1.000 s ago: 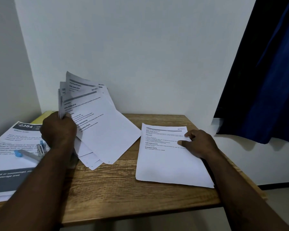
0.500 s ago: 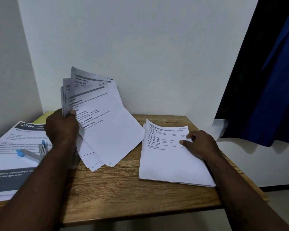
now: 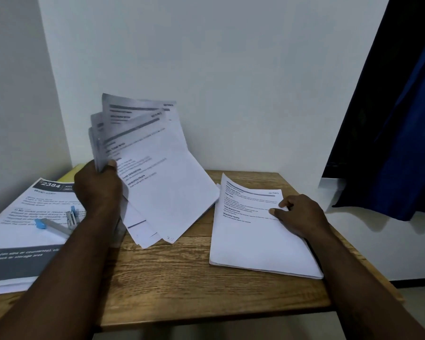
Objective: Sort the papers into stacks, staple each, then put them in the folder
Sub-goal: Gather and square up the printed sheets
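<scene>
Wooden bench (image 3: pixel 182 278) stands in a white-walled corner, blue curtain (image 3: pixel 390 131) at right. Grip of left hand (image 3: pixel 97 190) holds fanned papers (image 3: pixel 162 182) above it; right hand (image 3: pixel 302 214), grip relaxed, rests on the flat stack (image 3: pixel 255 241) at bench right.

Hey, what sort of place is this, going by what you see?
Probably a paperwork corner in a home or small office, not certain: a small wooden table set into a corner of bare white walls, printed papers fanned in the left hand, and a dark blue curtain beside it.
</scene>
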Motion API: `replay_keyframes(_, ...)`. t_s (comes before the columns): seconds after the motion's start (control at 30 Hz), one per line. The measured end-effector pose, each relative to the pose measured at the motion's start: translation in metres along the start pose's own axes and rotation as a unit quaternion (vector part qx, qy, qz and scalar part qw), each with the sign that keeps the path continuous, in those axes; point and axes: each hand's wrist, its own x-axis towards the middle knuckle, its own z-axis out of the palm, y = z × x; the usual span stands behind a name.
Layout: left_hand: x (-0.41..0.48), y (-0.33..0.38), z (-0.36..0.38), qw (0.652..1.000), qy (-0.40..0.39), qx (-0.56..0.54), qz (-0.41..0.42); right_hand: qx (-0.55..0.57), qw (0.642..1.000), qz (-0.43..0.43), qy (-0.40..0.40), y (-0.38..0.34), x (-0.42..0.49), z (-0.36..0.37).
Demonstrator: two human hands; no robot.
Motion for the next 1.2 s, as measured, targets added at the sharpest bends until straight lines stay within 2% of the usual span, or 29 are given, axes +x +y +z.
replay_keyframes(0.1,0.004,-0.002,-0.005,0.998,0.057,0.004,0.021,0.004,1.0,0.003,0.001,0.0,0.0,0.0)
replay_keyframes(0.37,0.004,-0.002,-0.003,0.997,0.074,-0.028,0.018,-0.007,1.0,0.007,0.004,0.0,0.0,-0.001)
replay_keyframes(0.63,-0.011,-0.005,0.018,0.988,-0.086,-0.102,-0.074,-0.017,1.0,0.005,0.009,-0.002,-0.001,-0.002)
replay_keyframes(0.97,-0.027,-0.002,0.026,0.942,-0.265,-0.15,-0.141,-0.012,1.0,0.001,0.027,-0.01,-0.005,-0.005)
replay_keyframes(1.03,-0.034,0.001,0.026,0.925,-0.313,-0.157,-0.147,0.035,0.996,-0.013,0.076,-0.014,-0.008,-0.01)
replay_keyframes(1.1,-0.041,0.003,0.026,0.905,-0.359,-0.175,-0.149,0.156,0.983,-0.04,0.092,-0.022,-0.014,-0.015)
replay_keyframes(1.2,-0.049,0.003,0.028,0.886,-0.406,-0.175,-0.139,0.356,0.933,-0.044,-0.005,-0.043,-0.025,-0.019)
